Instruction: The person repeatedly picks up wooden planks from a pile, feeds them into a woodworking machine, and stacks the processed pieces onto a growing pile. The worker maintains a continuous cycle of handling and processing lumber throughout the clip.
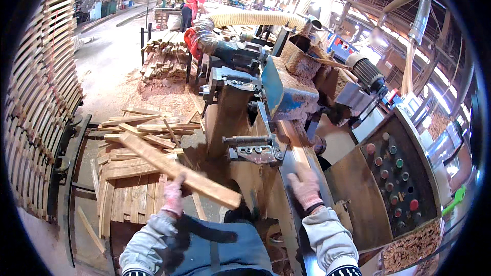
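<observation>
My left hand [174, 194], in a pinkish work glove, is closed around a long wooden board [179, 170]. The board slants from upper left to lower right, above a stack of cut boards [134, 186]. On the narrow metal bed of a woodworking machine [291, 89], a wooden strip [294, 140] runs in under the blue, sawdust-covered hood. At the near end of that strip is my gloved right hand [305, 186], its fingers stretched forward and lying low over the bed. Whether its fingertips press on the strip is hard to see.
A tall stack of wooden slats [38, 97] rises at the left. The control panel [396, 179] with several buttons stands at the right, above wood shavings [411, 248]. A ribbed hose [255, 19] crosses behind the machine. Farther back, a person in red [195, 2] stands near piled wood [166, 53].
</observation>
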### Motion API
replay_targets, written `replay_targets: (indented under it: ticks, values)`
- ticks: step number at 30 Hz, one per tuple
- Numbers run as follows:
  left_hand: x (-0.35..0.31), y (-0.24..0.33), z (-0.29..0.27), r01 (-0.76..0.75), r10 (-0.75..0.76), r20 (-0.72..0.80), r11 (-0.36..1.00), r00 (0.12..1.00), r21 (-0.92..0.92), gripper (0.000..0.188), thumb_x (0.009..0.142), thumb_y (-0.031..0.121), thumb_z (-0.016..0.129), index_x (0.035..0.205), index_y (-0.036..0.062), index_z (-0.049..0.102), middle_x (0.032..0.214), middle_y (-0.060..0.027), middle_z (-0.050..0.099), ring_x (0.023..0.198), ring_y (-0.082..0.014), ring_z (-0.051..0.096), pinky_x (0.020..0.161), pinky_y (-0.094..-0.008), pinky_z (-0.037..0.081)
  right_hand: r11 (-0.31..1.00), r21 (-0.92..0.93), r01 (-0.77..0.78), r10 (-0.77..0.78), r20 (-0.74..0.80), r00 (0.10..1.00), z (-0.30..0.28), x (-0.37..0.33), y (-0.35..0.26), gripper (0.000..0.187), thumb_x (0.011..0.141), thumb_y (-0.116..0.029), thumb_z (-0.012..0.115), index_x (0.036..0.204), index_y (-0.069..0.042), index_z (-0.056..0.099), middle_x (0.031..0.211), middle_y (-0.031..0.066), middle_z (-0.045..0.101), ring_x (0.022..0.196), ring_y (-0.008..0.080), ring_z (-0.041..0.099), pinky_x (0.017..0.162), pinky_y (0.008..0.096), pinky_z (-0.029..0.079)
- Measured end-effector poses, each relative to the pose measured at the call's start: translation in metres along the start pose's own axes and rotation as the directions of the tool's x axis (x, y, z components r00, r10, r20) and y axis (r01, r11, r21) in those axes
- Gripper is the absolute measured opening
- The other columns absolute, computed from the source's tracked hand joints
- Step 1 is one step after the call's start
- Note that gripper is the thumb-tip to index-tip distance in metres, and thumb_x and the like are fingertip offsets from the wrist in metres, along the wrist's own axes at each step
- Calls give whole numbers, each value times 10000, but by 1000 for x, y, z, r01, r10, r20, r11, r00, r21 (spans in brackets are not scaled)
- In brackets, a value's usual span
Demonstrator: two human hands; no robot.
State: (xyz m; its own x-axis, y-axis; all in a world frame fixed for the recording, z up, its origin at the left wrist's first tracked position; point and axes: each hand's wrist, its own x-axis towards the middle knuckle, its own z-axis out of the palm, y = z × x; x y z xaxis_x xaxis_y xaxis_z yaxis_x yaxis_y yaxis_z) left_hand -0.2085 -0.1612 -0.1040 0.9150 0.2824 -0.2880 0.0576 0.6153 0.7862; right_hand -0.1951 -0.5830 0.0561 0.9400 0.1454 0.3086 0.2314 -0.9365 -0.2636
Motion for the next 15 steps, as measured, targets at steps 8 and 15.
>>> replay_targets:
  ticks: [8,15]
  values:
    - [-118,-27,170,263,-322,590,947,740,187,424,956,296,689,1237,-3,581,978,-98,657,844,-221,698,767,-365,611,1000,-4,8,-8,-22,1000,-85,-144,-99,692,729,-293,798,1333,-49,564,1139,164,657,1047,392,627,874,464,510]
    - [-58,-67,109,486,-332,620,869,711,-91,343,986,266,655,1257,73,575,1001,-98,676,812,-221,681,750,-408,593,830,-128,-544,541,-60,839,-92,-317,-54,621,863,-207,756,1404,-12,521,1278,253,595,1202,396,559,1037,462,437]
